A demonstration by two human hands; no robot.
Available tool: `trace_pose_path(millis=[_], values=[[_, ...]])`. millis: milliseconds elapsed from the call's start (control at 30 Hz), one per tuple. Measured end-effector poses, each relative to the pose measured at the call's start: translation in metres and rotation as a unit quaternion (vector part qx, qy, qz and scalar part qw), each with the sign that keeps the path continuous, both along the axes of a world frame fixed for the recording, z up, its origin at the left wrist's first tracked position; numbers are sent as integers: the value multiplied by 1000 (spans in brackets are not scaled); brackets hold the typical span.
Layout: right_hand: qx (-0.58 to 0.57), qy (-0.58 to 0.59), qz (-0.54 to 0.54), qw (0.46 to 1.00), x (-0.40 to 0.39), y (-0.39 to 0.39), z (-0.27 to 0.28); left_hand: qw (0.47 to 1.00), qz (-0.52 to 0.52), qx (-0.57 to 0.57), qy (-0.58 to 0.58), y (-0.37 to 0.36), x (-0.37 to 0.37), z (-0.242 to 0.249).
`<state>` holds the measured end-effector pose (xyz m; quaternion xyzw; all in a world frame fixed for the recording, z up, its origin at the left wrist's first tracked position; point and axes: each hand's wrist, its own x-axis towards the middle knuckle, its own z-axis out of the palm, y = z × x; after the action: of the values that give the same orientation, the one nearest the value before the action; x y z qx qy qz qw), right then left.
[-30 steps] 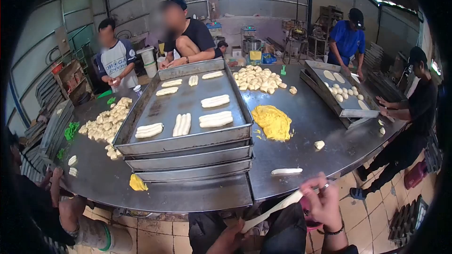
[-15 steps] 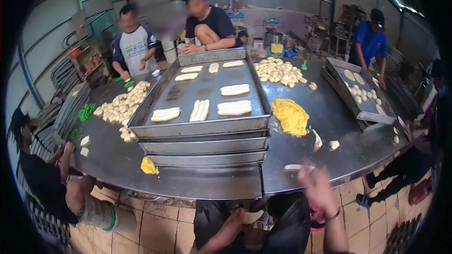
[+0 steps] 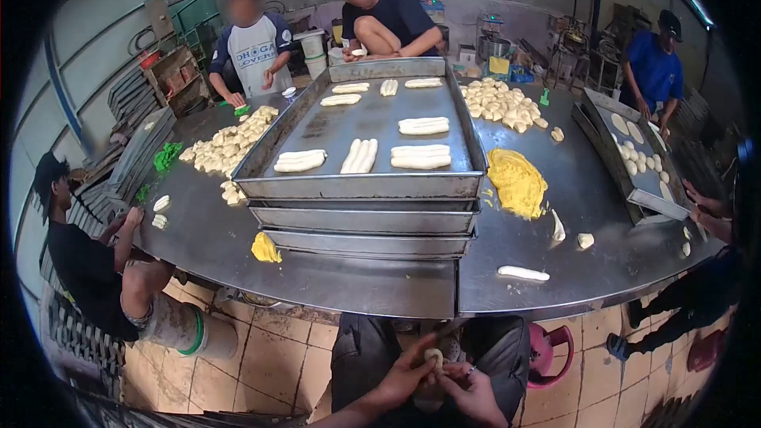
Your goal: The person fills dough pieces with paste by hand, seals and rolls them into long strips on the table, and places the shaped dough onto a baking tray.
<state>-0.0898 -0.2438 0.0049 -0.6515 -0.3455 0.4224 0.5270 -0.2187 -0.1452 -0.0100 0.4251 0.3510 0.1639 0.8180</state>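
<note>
A small piece of pale dough (image 3: 434, 357) is held low over my lap, below the table's front edge. My left hand (image 3: 402, 379) is closed around its left side. From the other side, the fingers of my right hand (image 3: 473, 393) pinch its edge, partly hiding it. On the table in front of my right hand lies a rolled dough strip (image 3: 523, 273). Behind that strip are a thin torn dough piece (image 3: 559, 227), a small dough lump (image 3: 586, 240) and a large mound of yellow filling (image 3: 515, 182).
Stacked metal trays (image 3: 361, 186) fill the table's middle, the top one carrying several dough strips. Dough piles (image 3: 501, 103) lie on both sides, with a yellow lump (image 3: 265, 248) in front. Several co-workers surround the metal table (image 3: 372, 289). A pink-red round object (image 3: 547, 353) stands by my right leg.
My right hand has come down from above the table edge to my lap and joined my left hand at the dough. The view has shifted, so the table appears farther right and slightly higher.
</note>
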Motion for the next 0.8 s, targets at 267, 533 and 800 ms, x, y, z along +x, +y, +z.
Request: trace_pose_path(millis=[267, 533, 800], values=[[-15, 31, -114, 993, 0, 3, -26, 989, 72, -127, -31, -9, 13, -22], [58, 94, -49, 993, 3, 12, 27, 997, -32, 63, 38, -1, 10, 1], [27, 89, -59, 994, -3, 9, 11, 1000, -17, -4, 10, 3, 10, -13]])
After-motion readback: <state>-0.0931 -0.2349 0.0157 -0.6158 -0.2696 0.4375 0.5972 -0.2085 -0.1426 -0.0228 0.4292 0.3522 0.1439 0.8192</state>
